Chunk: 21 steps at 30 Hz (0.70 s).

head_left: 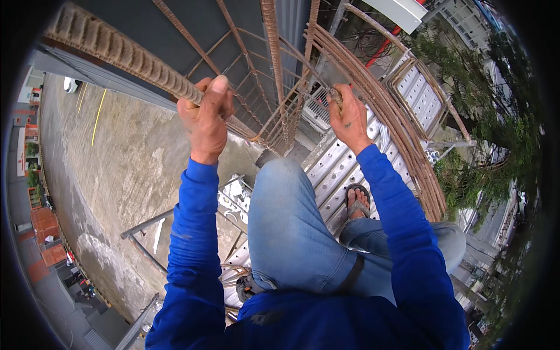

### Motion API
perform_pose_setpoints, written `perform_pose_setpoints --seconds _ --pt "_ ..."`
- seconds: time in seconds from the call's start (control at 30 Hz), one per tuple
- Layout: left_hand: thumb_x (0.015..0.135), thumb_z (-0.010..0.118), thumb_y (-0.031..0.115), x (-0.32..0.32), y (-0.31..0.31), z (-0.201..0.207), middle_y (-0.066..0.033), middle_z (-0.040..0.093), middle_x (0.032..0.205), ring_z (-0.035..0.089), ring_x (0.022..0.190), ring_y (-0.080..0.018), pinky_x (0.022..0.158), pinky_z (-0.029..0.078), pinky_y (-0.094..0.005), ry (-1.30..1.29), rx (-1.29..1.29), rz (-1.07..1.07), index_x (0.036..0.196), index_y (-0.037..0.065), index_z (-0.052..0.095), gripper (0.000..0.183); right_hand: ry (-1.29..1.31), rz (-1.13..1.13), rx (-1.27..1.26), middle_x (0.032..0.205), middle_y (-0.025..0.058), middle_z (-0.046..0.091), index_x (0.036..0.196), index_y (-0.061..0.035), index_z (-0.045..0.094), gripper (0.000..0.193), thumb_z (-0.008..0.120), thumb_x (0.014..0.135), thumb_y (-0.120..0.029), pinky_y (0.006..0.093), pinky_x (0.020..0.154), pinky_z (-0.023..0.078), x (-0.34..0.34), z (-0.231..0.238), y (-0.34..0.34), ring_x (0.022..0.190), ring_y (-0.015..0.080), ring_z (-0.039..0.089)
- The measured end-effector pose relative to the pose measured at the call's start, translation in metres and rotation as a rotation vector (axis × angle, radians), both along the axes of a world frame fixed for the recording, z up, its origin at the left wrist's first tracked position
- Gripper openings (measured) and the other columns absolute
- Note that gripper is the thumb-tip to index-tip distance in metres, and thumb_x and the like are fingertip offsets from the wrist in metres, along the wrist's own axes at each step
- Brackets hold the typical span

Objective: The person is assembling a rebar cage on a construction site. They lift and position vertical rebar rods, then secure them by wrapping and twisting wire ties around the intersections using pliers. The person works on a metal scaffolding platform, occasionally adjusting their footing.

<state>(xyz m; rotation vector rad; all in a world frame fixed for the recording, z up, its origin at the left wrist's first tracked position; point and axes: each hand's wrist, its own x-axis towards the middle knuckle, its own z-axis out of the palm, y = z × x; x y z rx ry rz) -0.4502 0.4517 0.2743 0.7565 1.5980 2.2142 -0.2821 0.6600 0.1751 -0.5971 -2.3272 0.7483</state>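
My left hand (207, 116) is closed around a thick, ribbed rebar (125, 55) that slopes down from the upper left, its thumb on top. Out to the right, my right hand (349, 119) is closed on a small metal tool (336, 98); most of it is hidden in the fingers, so its kind cannot be made out. Between the hands stands a tall rebar cage (273, 64) of rusty upright bars crossed by thinner ties. Its bars run down to just beyond my raised knee.
I am high up on perforated metal scaffold planks (332, 175). Long rusty bars (402, 134) lie curving along the right, beside bent rebar hoops (417, 96). A concrete yard (116, 163) lies far below on the left, past a scaffold pipe (146, 227). Tree branches (496, 116) hang at right.
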Motion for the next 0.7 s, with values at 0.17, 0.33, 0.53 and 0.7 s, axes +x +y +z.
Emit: perform_pose_setpoints --seconds 0.17,0.33,0.53,0.7 --pt "0.096 0.056 0.025 0.001 0.0 -0.002 0.0017 0.027 0.053 0.023 0.044 -0.0076 0.042 0.017 -0.0261 0.037 0.048 0.027 0.063 0.011 0.034 0.041 -0.288 -0.429 -0.546 0.069 0.0198 0.059 0.088 0.0008 0.057 0.022 0.067 0.086 -0.019 0.0443 0.067 0.047 0.101 -0.089 0.003 0.067 0.0382 0.06" --pt "0.096 0.056 0.025 0.001 0.004 -0.003 0.0011 0.029 0.054 0.024 0.044 -0.0074 0.043 0.018 -0.0259 0.039 0.095 0.022 0.063 0.01 0.035 0.041 0.23 -0.956 -1.188 0.069 0.0099 0.059 0.096 -0.0011 0.058 0.009 0.057 0.089 -0.007 0.0329 0.036 0.042 0.2 -0.191 0.002 0.044 0.021 0.055" --pt "0.097 0.055 0.029 -0.001 0.004 -0.004 0.0001 0.031 0.054 0.024 0.044 -0.0087 0.044 0.02 -0.0259 0.055 0.083 0.031 0.065 0.008 0.041 0.041 0.267 -1.041 -1.302 0.071 0.0129 0.059 0.092 0.0009 0.059 0.011 0.06 0.088 -0.009 0.037 0.037 0.045 0.229 -0.236 0.013 0.045 0.0233 0.056" --pt "0.096 0.056 0.028 0.005 0.005 -0.001 0.0011 0.029 0.053 0.023 0.043 -0.0083 0.042 0.02 -0.026 0.086 0.067 0.085 0.064 0.01 0.038 0.041 0.119 -1.126 -1.329 0.071 0.0141 0.061 0.09 0.0025 0.061 0.02 0.073 0.082 -0.011 0.0367 0.038 0.047 0.177 -0.247 0.018 0.047 0.0223 0.056"
